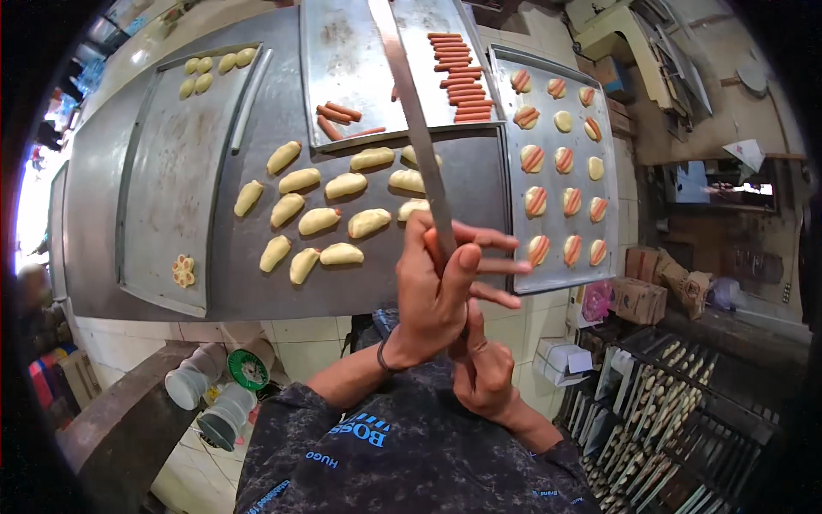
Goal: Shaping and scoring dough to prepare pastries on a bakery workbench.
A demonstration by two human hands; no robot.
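Observation:
My right hand (pixel 484 377) grips the handle of a long knife (pixel 419 128) close to my chest. The blade points up and away over the table. My left hand (pixel 437 287) pinches the lower part of the blade between the thumb and the extended fingers. Below the blade, several oval dough pieces (pixel 321 218) lie on the steel table (pixel 257 291). A flat tray (pixel 342 60) behind them holds a row of sausages (pixel 458 77) and a few loose ones (pixel 338 116).
A baking tray (pixel 514 265) on the right holds rows of dough rounds topped with sausage. On the left, another tray (pixel 163 197) carries a few dough pieces and a flower-shaped piece (pixel 182 270). Plastic jars (pixel 214 390) stand below the table, racks of trays at lower right.

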